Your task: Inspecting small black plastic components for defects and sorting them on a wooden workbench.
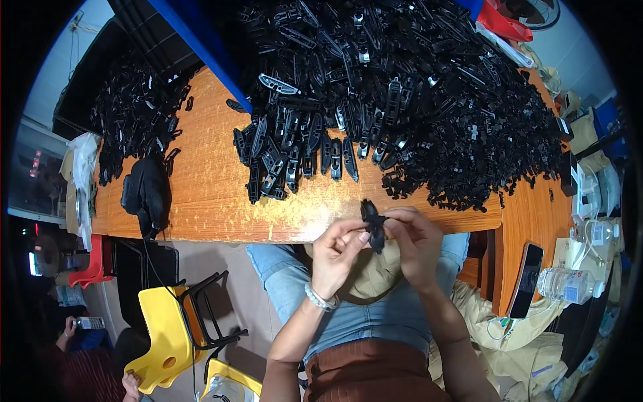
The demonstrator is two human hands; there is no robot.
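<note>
Just off the table's front edge, above my lap, both hands hold a long black plastic part (376, 236) tilted upright. My left hand (338, 251) pinches its lower left side between thumb and fingertips. From the other side, my right hand (416, 244) has thumb and fingers closed at the part's middle; a small black piece seems to be in that pinch, but I cannot tell for sure. Beyond my hands lies a large heap of long black plastic parts (291, 130), some with shiny metal bits. To its right spreads a pile of small black clips (469, 154).
On the wooden table (207, 174), another heap of black parts (134, 107) and a black cloth-like item (147, 194) lie at left. A blue panel (201, 50) stands behind. Right are a phone (526, 281) and a water bottle (566, 285). A yellow chair (157, 335) stands lower left, near another person.
</note>
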